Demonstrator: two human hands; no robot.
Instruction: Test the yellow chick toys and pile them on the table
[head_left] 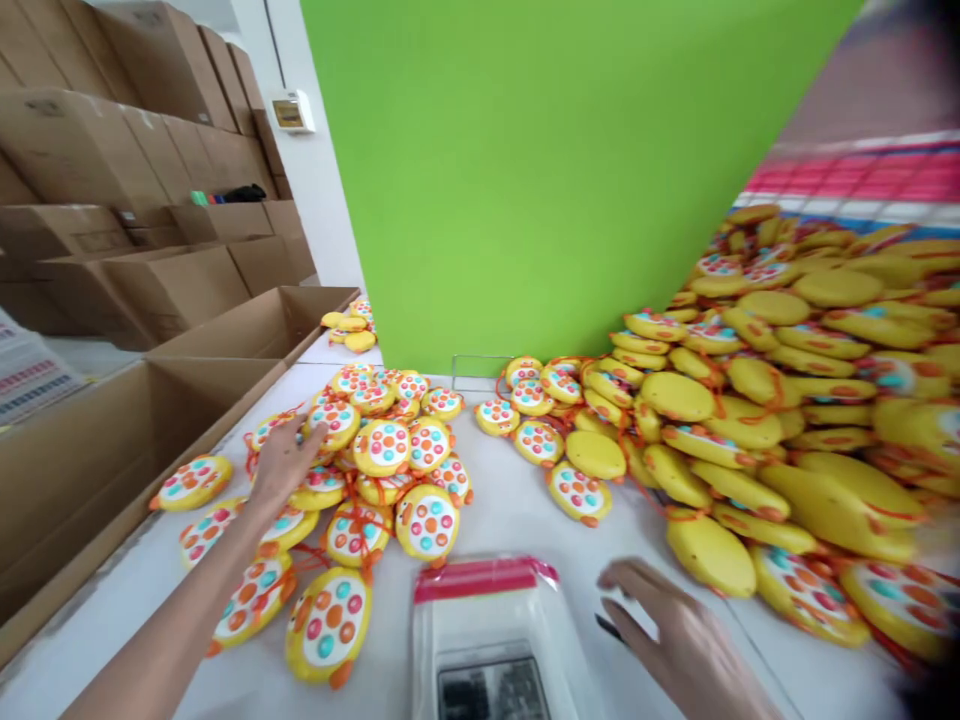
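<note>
My left hand (287, 462) reaches into the left pile, its fingers bent over a yellow toy (332, 424). The toys are oval and animal-shaped, with white panels of coloured round buttons and orange cords. One button-side-up toy (328, 627) lies at the pile's near edge. My right hand (679, 635) hovers low on the right, blurred, with curled fingers. A thin dark stick (611, 628) shows under its thumb and seems held in it; its kind is unclear. Between the hands stands a white device (487, 630) with a dark display, under clear plastic with a pink edge.
A large heap of the same toys (712, 555) fills the right side. An open cardboard box (217, 385) runs along the left table edge. A green panel (525, 180) rises behind the white table (502, 500). Stacked cartons (97, 150) stand at back left.
</note>
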